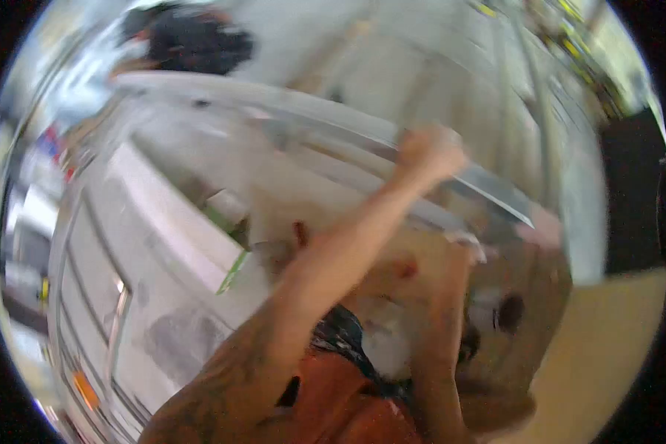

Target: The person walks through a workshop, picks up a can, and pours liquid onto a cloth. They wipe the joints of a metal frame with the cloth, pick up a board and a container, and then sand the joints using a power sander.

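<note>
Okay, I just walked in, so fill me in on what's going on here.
Someone is working bare-handed around a long, narrow strip. The left hand is closed in a fist at the strip, though blur hides whether it grips it. The right hand is nearer the body, beside something small and whitish; whether it holds that is unclear. A long, pale piece with a green end lies off to the left.
</note>
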`<act>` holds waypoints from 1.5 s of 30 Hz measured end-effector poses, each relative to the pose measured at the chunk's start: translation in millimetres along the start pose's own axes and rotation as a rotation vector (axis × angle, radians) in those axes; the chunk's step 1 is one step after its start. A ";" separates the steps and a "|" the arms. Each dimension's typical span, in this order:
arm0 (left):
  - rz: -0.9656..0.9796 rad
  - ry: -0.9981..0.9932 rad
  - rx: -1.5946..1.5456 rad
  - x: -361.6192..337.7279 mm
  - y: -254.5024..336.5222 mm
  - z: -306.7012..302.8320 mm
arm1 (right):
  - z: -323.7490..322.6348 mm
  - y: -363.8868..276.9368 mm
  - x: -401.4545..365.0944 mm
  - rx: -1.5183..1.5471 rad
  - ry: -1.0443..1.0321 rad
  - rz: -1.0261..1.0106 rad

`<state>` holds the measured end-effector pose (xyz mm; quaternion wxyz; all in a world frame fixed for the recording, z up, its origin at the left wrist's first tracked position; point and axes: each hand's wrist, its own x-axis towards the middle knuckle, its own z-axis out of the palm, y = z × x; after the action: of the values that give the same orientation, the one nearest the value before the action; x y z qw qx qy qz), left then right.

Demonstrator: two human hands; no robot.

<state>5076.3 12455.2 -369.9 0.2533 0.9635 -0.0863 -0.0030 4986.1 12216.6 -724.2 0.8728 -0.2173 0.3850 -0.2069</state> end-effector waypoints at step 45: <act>0.105 0.055 0.104 -4.5 0.3 -5.0 | 45.8 -1.1 -26.5 -1.665 -0.401 -0.971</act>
<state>5072.1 12458.2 -365.6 0.2051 0.9692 -0.1297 0.0413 5004.5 12239.9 -680.2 0.3102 -0.9283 0.1213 -0.1651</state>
